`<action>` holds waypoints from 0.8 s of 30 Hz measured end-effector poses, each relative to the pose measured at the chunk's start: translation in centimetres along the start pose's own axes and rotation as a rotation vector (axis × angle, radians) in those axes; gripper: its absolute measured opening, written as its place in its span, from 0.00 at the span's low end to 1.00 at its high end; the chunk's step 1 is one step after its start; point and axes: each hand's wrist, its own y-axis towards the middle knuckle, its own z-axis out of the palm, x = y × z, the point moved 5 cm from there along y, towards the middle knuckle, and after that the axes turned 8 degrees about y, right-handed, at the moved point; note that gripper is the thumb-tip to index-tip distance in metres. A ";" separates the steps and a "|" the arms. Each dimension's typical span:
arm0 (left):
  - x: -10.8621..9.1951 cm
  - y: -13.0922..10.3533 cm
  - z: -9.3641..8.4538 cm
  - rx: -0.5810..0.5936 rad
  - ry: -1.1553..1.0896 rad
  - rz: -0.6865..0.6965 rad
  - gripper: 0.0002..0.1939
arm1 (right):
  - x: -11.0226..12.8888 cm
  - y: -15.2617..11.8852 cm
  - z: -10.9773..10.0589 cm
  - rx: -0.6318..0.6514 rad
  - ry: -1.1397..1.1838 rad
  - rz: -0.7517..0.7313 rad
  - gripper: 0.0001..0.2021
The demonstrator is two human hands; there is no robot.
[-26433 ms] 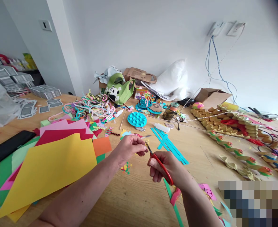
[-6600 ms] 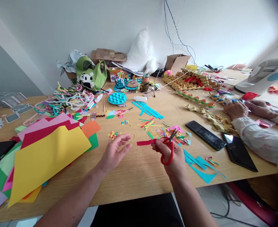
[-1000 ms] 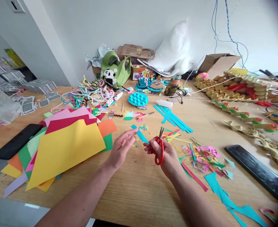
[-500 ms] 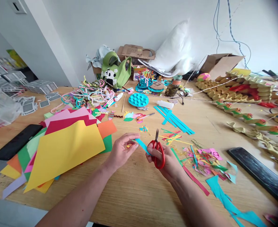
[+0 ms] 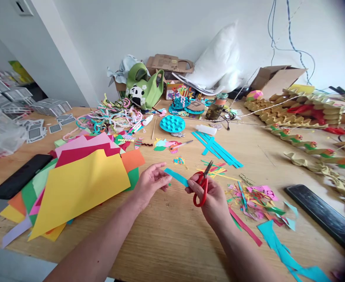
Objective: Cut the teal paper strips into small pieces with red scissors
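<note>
My right hand (image 5: 209, 194) is closed around red-handled scissors (image 5: 201, 192), whose blades point up and away to the right. Between its thumb and finger it also pinches a narrow blue paper strip (image 5: 176, 177), which reaches left toward my other hand. My left hand (image 5: 150, 183) has its fingers curved and apart beside the strip's free end; no firm grip on the strip shows. Tiny colored paper bits (image 5: 178, 160) lie on the table beyond the hands. More blue strips (image 5: 216, 149) rest farther back, partly crossing each other.
Colored paper sheets (image 5: 87, 184) are stacked at left beside a black phone (image 5: 21, 176). Paper scraps (image 5: 254, 199) and another phone (image 5: 316, 211) lie at right. Behind are a blue bumpy plate (image 5: 172, 123), a white bottle (image 5: 206, 129), a glass jar (image 5: 216, 107) and a green bag (image 5: 144, 90).
My right hand has moved slightly right with the scissors and strip, and the blades now tilt more to the right. The strip's end has come away from my left fingertips, which have loosened.
</note>
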 end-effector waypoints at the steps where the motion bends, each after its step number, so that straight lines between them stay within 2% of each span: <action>1: 0.4 -0.2 0.5 0.058 -0.061 -0.094 0.24 | 0.3 -0.2 0.1 -0.018 -0.037 -0.049 0.12; 4: 1.6 -1.1 2.1 0.242 -0.166 -0.302 0.20 | 0.9 -0.9 0.6 -0.032 -0.156 -0.161 0.12; 6: 2.0 -1.4 2.8 0.241 -0.169 -0.294 0.18 | 0.9 -1.1 1.0 -0.003 -0.241 -0.194 0.12; 10: 2.0 -1.4 2.6 0.033 -0.143 -0.131 0.12 | 0.5 -1.3 1.6 0.064 -0.409 -0.219 0.10; 14: 1.5 -0.9 1.5 -0.123 -0.153 -0.058 0.09 | 0.3 -1.1 1.2 0.088 -0.467 -0.186 0.13; 19: 0.7 0.0 -0.5 -0.251 -0.267 0.003 0.10 | -0.7 -0.9 1.7 0.244 -0.418 0.007 0.20; 24: 0.7 0.5 -1.6 -0.316 -0.402 0.027 0.11 | -1.5 -0.4 4.3 0.390 -0.442 0.204 0.25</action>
